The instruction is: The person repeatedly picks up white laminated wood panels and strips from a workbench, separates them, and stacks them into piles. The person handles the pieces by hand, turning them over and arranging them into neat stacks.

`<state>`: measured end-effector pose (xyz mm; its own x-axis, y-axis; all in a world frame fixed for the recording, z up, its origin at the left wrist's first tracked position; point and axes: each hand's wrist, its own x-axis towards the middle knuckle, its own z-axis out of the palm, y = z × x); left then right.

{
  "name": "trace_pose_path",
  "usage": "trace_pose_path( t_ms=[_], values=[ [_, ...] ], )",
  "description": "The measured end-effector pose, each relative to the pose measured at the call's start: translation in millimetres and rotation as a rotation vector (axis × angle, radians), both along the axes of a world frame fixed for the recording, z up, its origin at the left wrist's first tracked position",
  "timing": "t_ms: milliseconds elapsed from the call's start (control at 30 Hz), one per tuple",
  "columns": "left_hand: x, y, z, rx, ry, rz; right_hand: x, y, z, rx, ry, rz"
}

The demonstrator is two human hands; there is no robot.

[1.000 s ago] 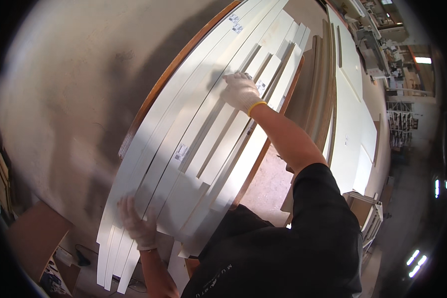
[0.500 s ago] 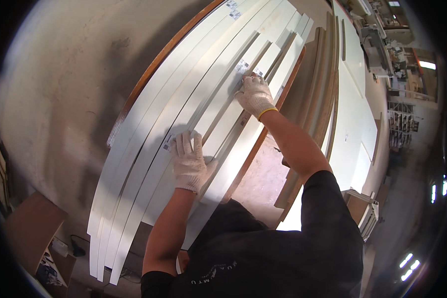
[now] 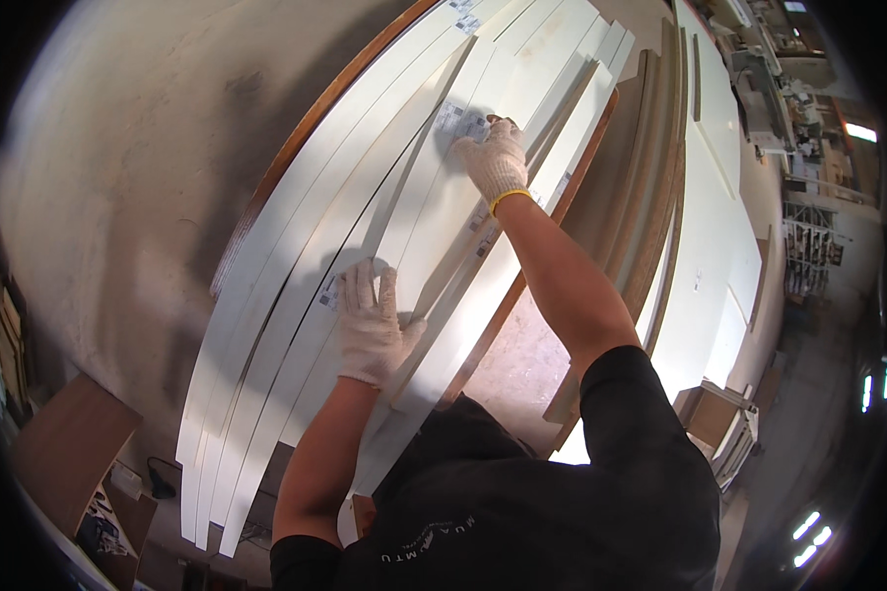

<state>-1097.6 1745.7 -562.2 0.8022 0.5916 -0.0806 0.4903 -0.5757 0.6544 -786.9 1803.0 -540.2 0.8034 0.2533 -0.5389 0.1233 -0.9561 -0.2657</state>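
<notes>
Across a stack of long white boards (image 3: 266,295) lie two narrow white strips (image 3: 419,231), side by side with their long edges close together. My left hand (image 3: 373,330), in a knitted white glove, rests flat near the strips' near end, fingers stretched and thumb out to the right. My right hand (image 3: 496,163), gloved with a yellow cuff band, is farther up at the strips' right edge. Its fingers are curled there and its thumb lies toward two printed labels (image 3: 461,121). The fingers' undersides are hidden.
Brown boards (image 3: 340,89) border the stack. Another white strip (image 3: 572,118) lies on its right side. More brown boards (image 3: 650,177) and large white panels (image 3: 710,227) stand to the right. A brown panel (image 3: 79,443) is at the lower left.
The two strips have shifted left and lie closer together, with their labels now almost side by side. My right hand has moved slightly left and up; my left hand has hardly moved.
</notes>
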Motion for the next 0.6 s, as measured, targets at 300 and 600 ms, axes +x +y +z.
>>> trace_pose_path(
  t_ms=[300, 600],
  values=[
    [-5, 1, 1, 0.036, 0.001, 0.032, -22, 23, -2, -0.223, -0.008, 0.197],
    [10, 27, 6, 0.069, 0.151, 0.096, -27, 61, 3, -0.163, -0.057, 0.101]
  ],
)
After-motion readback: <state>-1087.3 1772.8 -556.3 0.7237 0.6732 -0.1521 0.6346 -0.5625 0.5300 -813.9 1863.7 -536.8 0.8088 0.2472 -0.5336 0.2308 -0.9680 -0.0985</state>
